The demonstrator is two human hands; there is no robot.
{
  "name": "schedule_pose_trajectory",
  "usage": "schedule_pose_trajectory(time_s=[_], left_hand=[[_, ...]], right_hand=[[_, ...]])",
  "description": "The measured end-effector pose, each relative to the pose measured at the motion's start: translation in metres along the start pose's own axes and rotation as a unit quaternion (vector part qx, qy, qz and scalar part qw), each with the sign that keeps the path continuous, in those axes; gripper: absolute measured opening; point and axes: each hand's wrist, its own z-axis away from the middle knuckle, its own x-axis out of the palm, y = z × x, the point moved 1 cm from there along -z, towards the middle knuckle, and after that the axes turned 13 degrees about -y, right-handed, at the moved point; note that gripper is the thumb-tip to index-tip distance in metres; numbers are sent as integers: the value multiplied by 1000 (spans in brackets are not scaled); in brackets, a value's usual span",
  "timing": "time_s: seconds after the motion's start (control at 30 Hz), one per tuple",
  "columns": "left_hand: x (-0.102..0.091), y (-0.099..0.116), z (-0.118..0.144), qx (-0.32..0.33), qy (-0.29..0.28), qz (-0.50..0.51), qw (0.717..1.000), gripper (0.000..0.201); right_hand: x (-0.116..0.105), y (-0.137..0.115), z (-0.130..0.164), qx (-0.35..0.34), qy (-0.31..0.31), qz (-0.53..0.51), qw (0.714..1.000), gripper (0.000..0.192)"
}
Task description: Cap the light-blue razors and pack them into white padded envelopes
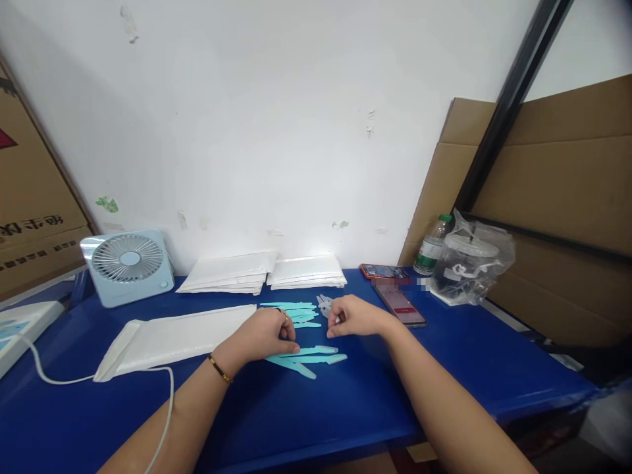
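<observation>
My left hand [270, 336] is closed, thumb and fingers together, over slim turquoise eyebrow razors. One eyebrow razor [320, 351] reaches out from under its thumb. Two more razors [323, 359] fan out below it on the blue table, their near ends partly hidden by the hand. Behind the fingers lies a second group of turquoise razors [296, 307], roughly side by side. My right hand [353, 316] is pinched beside a small heap of clear plastic caps [324, 304]; what its fingertips hold, if anything, is hidden.
A long white padded envelope [182, 336] lies left of my hands, a white cable [64, 380] near it. Two stacks of white envelopes [227, 271] rest against the wall. A blue fan [131, 263] stands left; two phones [402, 306], a bottle [433, 247] and a bagged container [469, 266] are right.
</observation>
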Motion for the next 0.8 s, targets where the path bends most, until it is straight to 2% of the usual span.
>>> schedule_pose_trajectory(time_s=[0.1, 0.2, 0.27, 0.43, 0.5, 0.57, 0.67, 0.8], left_hand=[[9, 3, -3, -12, -17, -1, 1000, 23], [9, 0, -7, -21, 5, -26, 999, 21], [4, -5, -8, -26, 31, -53, 998, 20], [-13, -17, -6, -98, 116, -54, 987, 20], [-14, -15, -4, -90, 117, -29, 989, 24], [-10, -8, -2, -52, 79, -8, 995, 27], [0, 4, -2, 1, 15, 2, 1000, 28], [9, 12, -4, -6, -18, 0, 1000, 17]], right_hand=[[8, -8, -4, -11, -75, -1, 997, 27], [11, -7, -8, -17, -76, 20, 997, 20], [8, -3, -8, -11, -34, 37, 999, 13], [-8, 12, -1, 56, 164, 46, 984, 10], [-12, 15, 2, 60, 193, 43, 979, 10], [-13, 15, 3, 54, 180, 32, 982, 10], [-11, 12, 5, 41, 127, 17, 991, 11], [-5, 4, 6, 2, -19, 20, 1000, 23]])
